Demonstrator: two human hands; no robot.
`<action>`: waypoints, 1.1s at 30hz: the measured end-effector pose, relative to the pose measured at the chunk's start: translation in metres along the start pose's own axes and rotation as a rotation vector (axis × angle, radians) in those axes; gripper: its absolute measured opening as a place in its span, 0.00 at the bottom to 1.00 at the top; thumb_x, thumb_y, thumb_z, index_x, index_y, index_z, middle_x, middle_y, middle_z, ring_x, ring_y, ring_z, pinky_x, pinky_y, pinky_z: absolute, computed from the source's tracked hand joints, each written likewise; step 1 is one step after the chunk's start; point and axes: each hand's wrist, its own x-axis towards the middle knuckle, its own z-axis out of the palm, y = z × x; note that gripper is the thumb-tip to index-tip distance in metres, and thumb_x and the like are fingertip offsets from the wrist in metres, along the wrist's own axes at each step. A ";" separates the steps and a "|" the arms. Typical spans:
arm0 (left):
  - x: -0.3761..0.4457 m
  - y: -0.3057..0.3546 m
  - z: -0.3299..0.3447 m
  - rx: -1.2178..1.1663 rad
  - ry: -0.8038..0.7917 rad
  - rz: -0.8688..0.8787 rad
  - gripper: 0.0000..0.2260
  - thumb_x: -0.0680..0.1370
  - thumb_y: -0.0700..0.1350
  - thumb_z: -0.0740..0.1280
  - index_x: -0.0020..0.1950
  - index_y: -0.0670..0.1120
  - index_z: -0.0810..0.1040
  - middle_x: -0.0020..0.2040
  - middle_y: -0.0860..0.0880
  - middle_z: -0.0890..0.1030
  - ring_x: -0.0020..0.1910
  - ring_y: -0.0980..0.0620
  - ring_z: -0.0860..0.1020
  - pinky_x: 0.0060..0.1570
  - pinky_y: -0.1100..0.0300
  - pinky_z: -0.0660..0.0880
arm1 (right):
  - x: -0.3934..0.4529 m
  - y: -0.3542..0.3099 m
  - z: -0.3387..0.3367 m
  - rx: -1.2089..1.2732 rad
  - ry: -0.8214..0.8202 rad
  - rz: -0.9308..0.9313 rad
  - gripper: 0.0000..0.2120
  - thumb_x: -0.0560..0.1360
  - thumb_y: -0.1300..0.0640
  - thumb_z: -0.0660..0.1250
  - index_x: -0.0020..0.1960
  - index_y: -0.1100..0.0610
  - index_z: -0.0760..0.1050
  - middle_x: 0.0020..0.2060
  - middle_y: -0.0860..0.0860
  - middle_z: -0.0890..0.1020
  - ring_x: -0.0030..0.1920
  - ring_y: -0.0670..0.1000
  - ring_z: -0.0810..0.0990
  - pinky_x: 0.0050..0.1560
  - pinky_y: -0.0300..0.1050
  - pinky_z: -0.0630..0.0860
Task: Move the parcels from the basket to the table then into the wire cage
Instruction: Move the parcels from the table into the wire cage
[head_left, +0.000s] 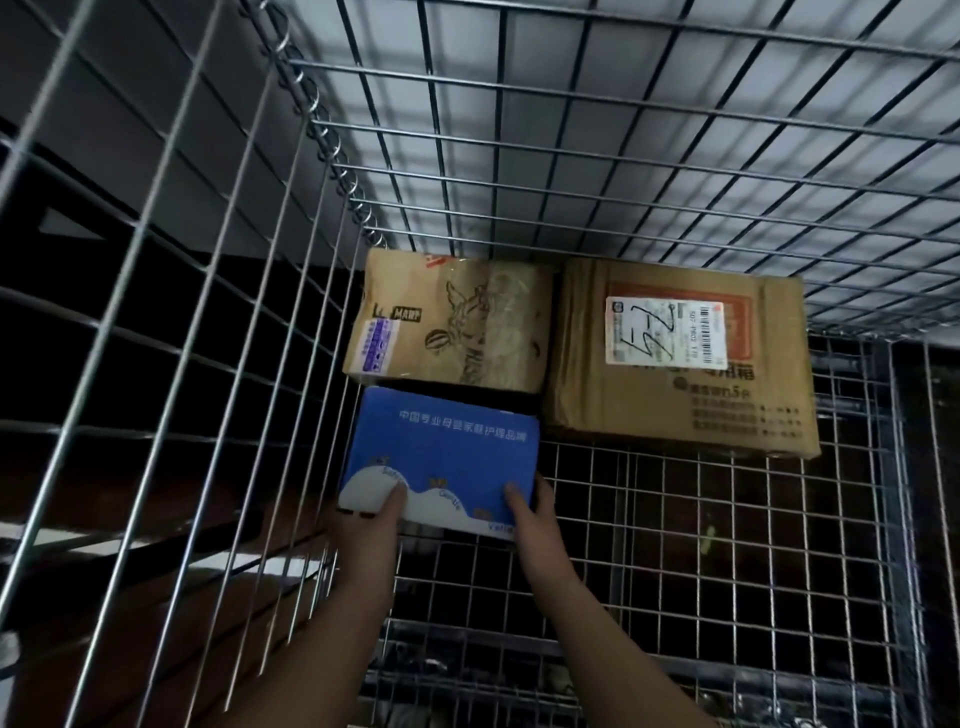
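Blue and white card makes up the box (439, 462) at the centre of the view, a parcel printed with white Chinese characters across its blue top and a white wave along its near edge. It sits low inside the wire cage (649, 171), against the cage's left wall, with its far edge just beside a brown cardboard box. Both hands hold it by the near edge. The left hand (371, 525) grips the near left corner, at about 7 o'clock from the box's middle, thumb laid on top over the white wave and fingers hidden underneath. The right hand (532, 514) grips the near right corner, at about 5 o'clock, thumb on top and fingers wrapped round the side. Whether the box already rests on the cage floor or is carried just above it cannot be told.

At 12 o'clock from the blue box lies a kraft-brown parcel (449, 319) with a dark line drawing, a small purple label on its left end and clear tape across it. At 2 o'clock, touching or nearly touching that parcel, lies a larger brown carton (680, 358) bearing a white shipping label (665, 330) with a barcode and black handwriting. Both sit against the cage's far wall. Bare wire-grid floor (727, 545) spreads from 3 to 5 o'clock.
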 end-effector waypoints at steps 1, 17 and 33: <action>0.003 0.001 0.001 -0.038 -0.008 -0.020 0.29 0.75 0.41 0.71 0.72 0.40 0.64 0.68 0.41 0.72 0.63 0.41 0.73 0.61 0.51 0.72 | 0.002 -0.001 0.002 -0.012 0.006 -0.014 0.25 0.82 0.52 0.59 0.76 0.54 0.56 0.67 0.53 0.71 0.63 0.53 0.74 0.62 0.44 0.71; 0.002 0.023 0.002 -0.021 -0.127 -0.168 0.18 0.81 0.47 0.62 0.69 0.45 0.66 0.62 0.44 0.74 0.60 0.42 0.75 0.52 0.51 0.74 | 0.025 -0.007 0.019 -0.313 0.110 -0.018 0.24 0.82 0.49 0.57 0.76 0.54 0.58 0.68 0.57 0.70 0.62 0.56 0.74 0.56 0.45 0.71; -0.159 0.152 -0.025 0.428 -0.259 0.013 0.17 0.75 0.51 0.64 0.54 0.39 0.76 0.47 0.42 0.80 0.47 0.41 0.80 0.50 0.55 0.77 | -0.172 -0.158 -0.010 -0.788 0.116 0.000 0.15 0.81 0.49 0.56 0.62 0.57 0.72 0.52 0.52 0.77 0.46 0.50 0.74 0.40 0.42 0.68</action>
